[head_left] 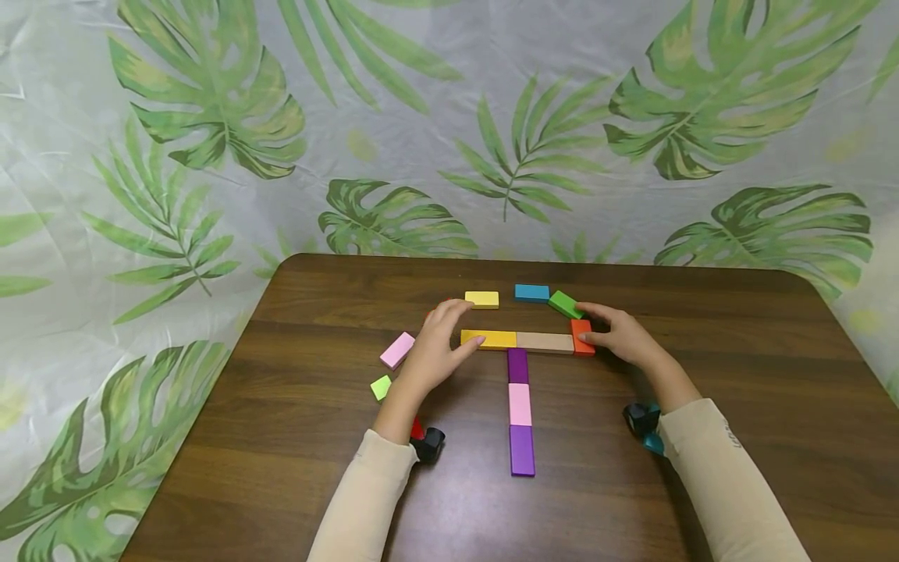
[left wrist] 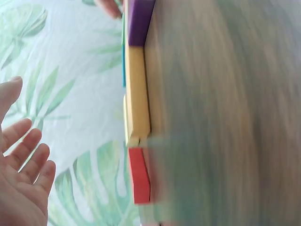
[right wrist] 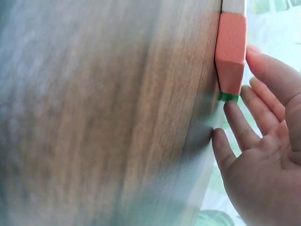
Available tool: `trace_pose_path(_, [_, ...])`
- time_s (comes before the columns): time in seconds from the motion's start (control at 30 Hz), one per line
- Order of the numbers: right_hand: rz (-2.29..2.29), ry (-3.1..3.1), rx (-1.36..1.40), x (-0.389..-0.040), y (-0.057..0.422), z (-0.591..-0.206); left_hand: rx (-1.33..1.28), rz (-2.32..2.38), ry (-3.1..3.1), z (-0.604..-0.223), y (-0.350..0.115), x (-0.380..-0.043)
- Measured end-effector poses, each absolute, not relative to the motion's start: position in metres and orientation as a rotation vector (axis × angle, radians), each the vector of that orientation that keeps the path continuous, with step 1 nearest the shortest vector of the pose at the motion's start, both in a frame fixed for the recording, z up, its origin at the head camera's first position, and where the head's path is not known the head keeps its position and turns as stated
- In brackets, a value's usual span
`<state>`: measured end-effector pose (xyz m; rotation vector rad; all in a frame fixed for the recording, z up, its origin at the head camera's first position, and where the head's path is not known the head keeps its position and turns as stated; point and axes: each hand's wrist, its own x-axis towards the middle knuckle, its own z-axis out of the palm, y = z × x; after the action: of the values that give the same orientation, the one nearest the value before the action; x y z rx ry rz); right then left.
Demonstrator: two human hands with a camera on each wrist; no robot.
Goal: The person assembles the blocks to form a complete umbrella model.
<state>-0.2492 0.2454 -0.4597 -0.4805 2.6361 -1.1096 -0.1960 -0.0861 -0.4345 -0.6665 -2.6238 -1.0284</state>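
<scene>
My left hand hovers at the left end of a block row, thumb and fingers spread with nothing between them. Its thumb tip overlaps the yellow-orange block in the head view. To the right of that block lie a tan block and an orange-red block set crosswise. My right hand is at the orange-red block, thumb over it, fingers extended towards the green block. Below the row runs a column: dark purple block, pink block, purple block.
A pale yellow block and a blue block lie behind the row. Left of my left hand are another pink block and a lime block. A red block shows in the left wrist view. A leaf-print cloth hangs behind the table.
</scene>
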Motion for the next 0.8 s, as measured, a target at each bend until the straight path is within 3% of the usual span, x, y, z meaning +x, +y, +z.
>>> trace_pose_path(0.8, [-1.118, 2.63, -0.479, -0.249, 0.246, -0.46, -0.34, -1.075, -2.74, -0.454, -0.165, -0.187])
